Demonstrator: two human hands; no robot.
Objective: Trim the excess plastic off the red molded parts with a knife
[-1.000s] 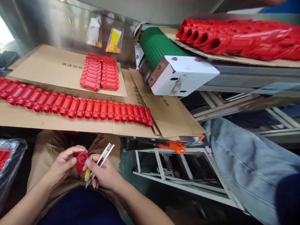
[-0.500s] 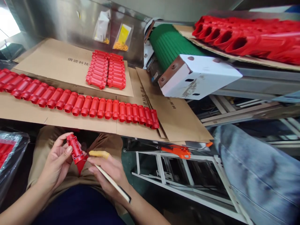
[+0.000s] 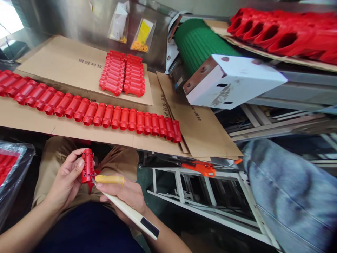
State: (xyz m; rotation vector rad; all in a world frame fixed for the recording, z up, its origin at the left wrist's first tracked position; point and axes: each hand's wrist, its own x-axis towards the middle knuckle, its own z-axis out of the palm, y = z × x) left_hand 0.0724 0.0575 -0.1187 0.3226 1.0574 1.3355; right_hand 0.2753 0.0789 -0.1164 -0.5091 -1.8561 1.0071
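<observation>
A red ribbed plastic tube-shaped part is upright above my lap, its near side marked with dark outlines. My left hand is closed around its left side, thumb on the front. My right hand grips a craft knife with a cream handle and a dark end. A yellow finger cover sits on one of the right fingers. The knife's thin tip meets the lower right edge of the red part, close to the fingertip.
A long row of similar red parts lies on cardboard, with two stacks behind. A green conveyor carries more red pieces. An orange-handled tool hangs by the table edge. Someone's denim-clad leg is at right.
The red part has turned from tilted to nearly upright and shifted slightly right. My right hand has rotated the knife, so its handle shows broader and lower. The camera view has shifted slightly.
</observation>
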